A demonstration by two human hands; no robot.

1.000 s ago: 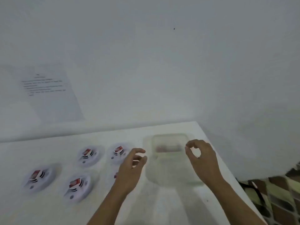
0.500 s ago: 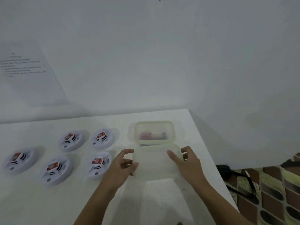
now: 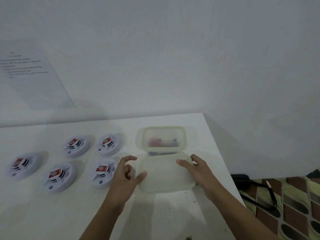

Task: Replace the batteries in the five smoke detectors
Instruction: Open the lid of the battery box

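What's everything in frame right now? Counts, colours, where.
smoke detectors: 5, white with red labels, left half of table
box: 1, clear plastic, open, far right of table
batteries: count unclear (blurred), red and blue, inside box
lid: 1, cloudy clear, on table in front of box
table: 1, white, against wall
paper sheet: 1, white with print, on wall at left
strap: 1, black, on floor right of table
floor: patterned brown and green, lower right
left hand: thumb touches lid's left edge
right hand: fingers rest on lid's right end
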